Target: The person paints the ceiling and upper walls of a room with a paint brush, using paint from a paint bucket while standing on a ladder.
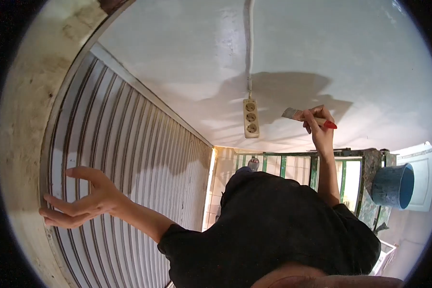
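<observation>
In the head view, my right hand (pixel 318 120) grips a paintbrush (pixel 296 114) with a red-tipped wooden handle, its flat, pale-stained bristles pointing left. The brush is in front of the white wall (pixel 293 43), to the right of a socket strip (pixel 251 118) with a cable running away from it. Far to the left, my left hand (pixel 89 200) has its fingers spread and holds nothing. Its fingertips overlap the edge of a ribbed metal shutter (pixel 144 139) and the pale frame beside it.
A blue bucket (pixel 393 186) hangs or stands at the right, close to my right elbow. Beneath me is a green, paint-marked metal frame (pixel 314 173) with bars. A white panel (pixel 423 177) lies behind the bucket. Shadows fall across the wall.
</observation>
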{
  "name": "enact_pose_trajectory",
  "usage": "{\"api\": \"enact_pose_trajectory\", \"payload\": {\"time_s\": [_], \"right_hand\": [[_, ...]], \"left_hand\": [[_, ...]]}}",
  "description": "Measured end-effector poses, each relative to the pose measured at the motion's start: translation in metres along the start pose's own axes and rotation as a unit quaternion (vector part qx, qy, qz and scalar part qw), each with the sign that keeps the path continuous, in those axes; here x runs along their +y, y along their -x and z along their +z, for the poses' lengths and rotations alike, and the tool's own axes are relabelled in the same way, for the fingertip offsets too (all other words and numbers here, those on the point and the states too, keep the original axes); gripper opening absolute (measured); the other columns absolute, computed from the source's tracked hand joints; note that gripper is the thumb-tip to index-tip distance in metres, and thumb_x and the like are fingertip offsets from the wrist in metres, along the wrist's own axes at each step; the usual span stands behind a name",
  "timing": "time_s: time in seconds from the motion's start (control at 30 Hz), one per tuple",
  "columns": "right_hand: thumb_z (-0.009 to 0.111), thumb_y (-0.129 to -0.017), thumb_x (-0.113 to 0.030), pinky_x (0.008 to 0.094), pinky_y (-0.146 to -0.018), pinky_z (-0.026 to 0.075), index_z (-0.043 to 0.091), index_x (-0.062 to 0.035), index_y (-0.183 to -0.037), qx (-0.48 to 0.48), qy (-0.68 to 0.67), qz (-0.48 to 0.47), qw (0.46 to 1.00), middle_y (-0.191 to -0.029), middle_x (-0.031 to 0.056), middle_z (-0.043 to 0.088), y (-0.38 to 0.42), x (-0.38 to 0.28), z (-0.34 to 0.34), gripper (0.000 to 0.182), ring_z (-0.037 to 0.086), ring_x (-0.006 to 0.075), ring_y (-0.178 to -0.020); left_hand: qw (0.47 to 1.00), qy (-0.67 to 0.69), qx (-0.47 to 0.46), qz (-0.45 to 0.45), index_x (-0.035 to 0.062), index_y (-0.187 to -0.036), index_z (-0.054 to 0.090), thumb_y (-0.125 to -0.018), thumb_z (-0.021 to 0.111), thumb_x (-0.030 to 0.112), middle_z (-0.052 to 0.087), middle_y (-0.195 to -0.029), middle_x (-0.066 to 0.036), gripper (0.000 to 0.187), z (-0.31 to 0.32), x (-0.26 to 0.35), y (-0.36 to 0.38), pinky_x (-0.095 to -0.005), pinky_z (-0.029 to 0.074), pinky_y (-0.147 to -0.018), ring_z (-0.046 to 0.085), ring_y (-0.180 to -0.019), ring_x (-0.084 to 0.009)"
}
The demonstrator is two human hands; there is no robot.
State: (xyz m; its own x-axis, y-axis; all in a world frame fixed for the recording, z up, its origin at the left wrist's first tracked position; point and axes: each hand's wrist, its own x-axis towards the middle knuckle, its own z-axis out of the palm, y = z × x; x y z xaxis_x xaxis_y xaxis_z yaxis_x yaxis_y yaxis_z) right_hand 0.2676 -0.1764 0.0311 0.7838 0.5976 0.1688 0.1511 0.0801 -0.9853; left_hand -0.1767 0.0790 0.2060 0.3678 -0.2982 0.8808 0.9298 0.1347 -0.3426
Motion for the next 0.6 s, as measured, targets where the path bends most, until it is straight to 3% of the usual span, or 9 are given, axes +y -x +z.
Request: {"api": "enact_pose_trajectory", "payload": {"time_s": [0.07,0.1,0.2,0.23,0.3,0.4,0.47,0.53,0.6], "right_hand": [[0.072,-0.098,-0.013,0.0224,-0.053,0.041,0.059,-0.0024,-0.102,0.03,0.003,-0.002,1.0,-0.084,0.0059,0.067,0.003,-0.005,-0.009,0.017,0.058,0.0081,-0.066],[0.07,-0.097,-0.009,0.0216,-0.054,0.042,0.059,-0.0031,-0.108,0.018,0.016,-0.002,1.0,-0.089,0.0069,0.068,0.003,-0.006,-0.018,0.017,0.058,0.0078,-0.067],[0.069,-0.096,-0.007,0.0214,-0.055,0.042,0.059,-0.0036,-0.109,0.018,0.013,-0.016,1.0,-0.09,0.0071,0.068,0.006,-0.013,-0.033,0.016,0.057,0.0078,-0.067],[0.067,-0.096,-0.006,0.0215,-0.056,0.041,0.057,-0.0038,-0.107,0.032,0.013,-0.017,0.999,-0.086,0.0067,0.067,0.009,-0.016,-0.034,0.015,0.056,0.0072,-0.067],[0.067,-0.096,-0.006,0.0217,-0.056,0.041,0.056,-0.0035,-0.106,0.024,0.026,-0.003,0.999,-0.084,0.0063,0.067,0.013,-0.016,-0.049,0.014,0.056,0.0072,-0.067],[0.068,-0.095,-0.006,0.0228,-0.058,0.043,0.055,-0.0029,-0.102,0.037,0.054,0.022,0.998,-0.079,0.0046,0.064,0.021,-0.027,-0.054,0.015,0.057,0.008,-0.069],[0.069,-0.095,-0.004,0.0244,-0.062,0.047,0.055,-0.0023,-0.101,0.042,0.087,-0.013,0.995,-0.079,0.0042,0.064,0.027,-0.037,-0.055,0.015,0.059,0.0094,-0.071],[0.068,-0.093,0.002,0.0254,-0.069,0.051,0.056,-0.0008,-0.101,0.06,0.077,-0.008,0.995,-0.087,0.0057,0.065,0.035,-0.052,-0.053,0.015,0.062,0.0099,-0.079],[0.068,-0.091,0.004,0.0258,-0.072,0.052,0.057,0.0,-0.101,0.079,0.087,-0.084,0.989,-0.093,0.0056,0.064,0.041,-0.051,-0.062,0.015,0.063,0.0098,-0.083]], "left_hand": [[1.0,0.026,0.009,-0.002,-0.0044,-0.138,0.049,-0.087,0.071,0.023,0.049,-0.14,-0.023,0.062,-0.002,0.006,0.004,-0.063,0.036,-0.115,0.039,-0.142,-0.0378],[1.0,0.007,0.002,-0.015,-0.0036,-0.136,0.05,-0.088,0.071,0.022,0.051,-0.139,-0.023,0.058,-0.004,0.011,0.01,-0.057,0.042,-0.108,0.04,-0.142,-0.0355],[0.996,0.054,-0.021,-0.062,-0.0042,-0.136,0.049,-0.093,0.066,0.026,0.046,-0.143,-0.025,0.054,-0.009,0.034,0.029,-0.0495,0.045,-0.107,0.048,-0.133,-0.0329],[0.997,0.039,-0.029,-0.059,-0.003,-0.129,0.052,-0.096,0.063,0.024,0.051,-0.135,-0.022,0.045,-0.016,0.049,0.032,-0.043,0.05,-0.097,0.056,-0.122,-0.0303],[0.98,0.17,-0.034,-0.098,-0.0027,-0.124,0.053,-0.097,0.062,0.021,0.057,-0.124,-0.019,0.037,-0.023,0.084,0.059,-0.0379,0.051,-0.091,0.059,-0.114,-0.0281],[0.913,0.369,-0.092,-0.149,-0.0014,-0.117,0.056,-0.095,0.063,0.014,0.061,-0.113,-0.016,0.028,-0.064,0.163,0.082,-0.0403,0.053,-0.088,0.062,-0.102,-0.027],[0.803,0.538,-0.135,-0.219,-0.0008,-0.113,0.057,-0.091,0.066,0.007,0.064,-0.109,-0.016,0.025,-0.113,0.226,0.076,-0.043,0.053,-0.085,0.063,-0.098,-0.0285],[0.646,0.681,-0.233,-0.256,-0.0003,-0.118,0.058,-0.089,0.068,-0.002,0.063,-0.114,-0.018,0.031,-0.165,0.27,0.064,-0.0353,0.054,-0.079,0.064,-0.098,-0.0271],[0.367,0.809,-0.368,-0.273,-0.0008,-0.12,0.06,-0.086,0.07,-0.005,0.064,-0.113,-0.018,0.035,-0.203,0.296,0.049,-0.0337,0.053,-0.074,0.065,-0.091,-0.0258]]}}
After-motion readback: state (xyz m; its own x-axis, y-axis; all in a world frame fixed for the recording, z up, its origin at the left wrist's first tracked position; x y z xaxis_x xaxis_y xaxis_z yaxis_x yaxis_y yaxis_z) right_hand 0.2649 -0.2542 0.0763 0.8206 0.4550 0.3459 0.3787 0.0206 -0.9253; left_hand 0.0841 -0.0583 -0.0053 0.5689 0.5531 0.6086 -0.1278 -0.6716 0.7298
